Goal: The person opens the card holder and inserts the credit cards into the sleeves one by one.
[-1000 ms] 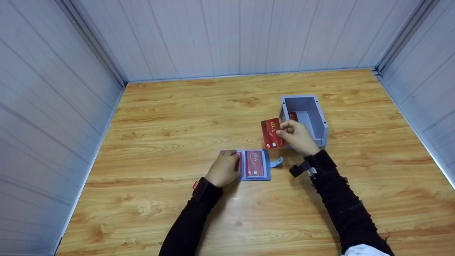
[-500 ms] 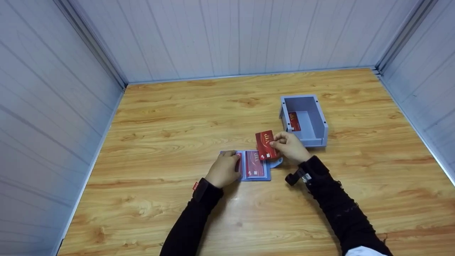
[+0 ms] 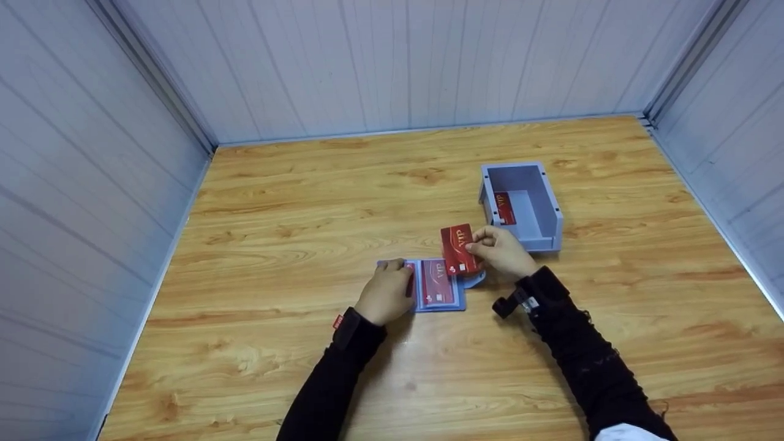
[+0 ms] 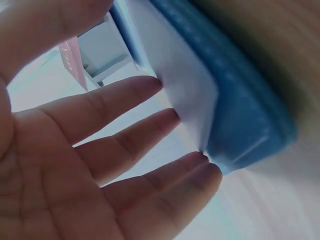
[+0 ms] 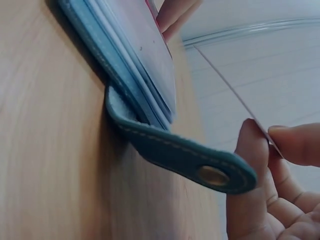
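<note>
A blue card holder (image 3: 460, 299) lies spread on the table, a red VIP card (image 3: 437, 285) showing inside its clear sleeve. My left hand (image 3: 386, 293) rests on its left side, covering most of that part. In the left wrist view, the fingers are nearly straight, with fingertips (image 4: 170, 116) at the edge of the pale sleeves (image 4: 185, 85). Thumb and fingers of my right hand (image 3: 503, 252) pinch another red VIP card (image 3: 458, 250) by its right edge, above the holder's upper right corner. The snap strap (image 5: 200, 167) sticks out below that card.
Behind the right hand stands a grey open-front bin (image 3: 551, 208), with one red VIP card (image 3: 505, 208) lying inside at its left. White panel walls (image 3: 380, 67) border the wooden table (image 3: 275, 202) at the back and both sides.
The right hand has brought its card from beside the bin down and left to the holder, then stayed nearly still. The left hand has kept its place.
</note>
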